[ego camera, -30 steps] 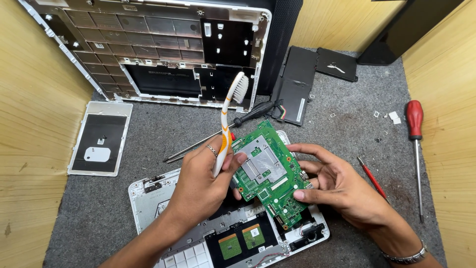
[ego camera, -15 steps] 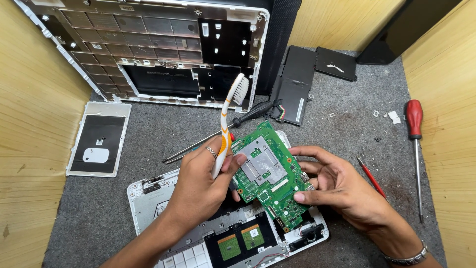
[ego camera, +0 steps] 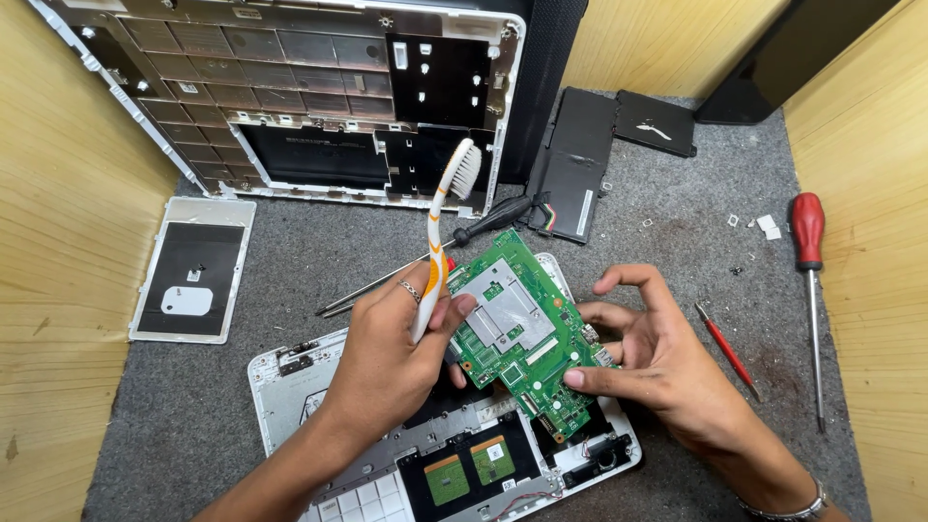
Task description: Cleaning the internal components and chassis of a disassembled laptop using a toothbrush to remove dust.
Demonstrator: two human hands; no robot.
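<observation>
My left hand (ego camera: 391,353) grips a white and orange toothbrush (ego camera: 443,227) upright, bristles up, and its thumb rests on the left edge of a green circuit board (ego camera: 517,329). My right hand (ego camera: 657,358) holds the board's right edge with its fingertips, one finger raised above it. The board, with a grey metal shield in its middle, is tilted above a white laptop base (ego camera: 290,382) that lies open near the front edge.
A laptop keyboard frame (ego camera: 242,97) leans at the back. A black battery (ego camera: 575,169) and a black cover (ego camera: 657,124) lie behind. A white panel (ego camera: 193,271) lies left. A red-handled screwdriver (ego camera: 810,280), a thin red tool (ego camera: 727,350) and a black-handled screwdriver (ego camera: 483,224) lie on the grey mat. Wooden walls enclose both sides.
The board and both hands have barely shifted; my right index finger has lifted slightly off the board.
</observation>
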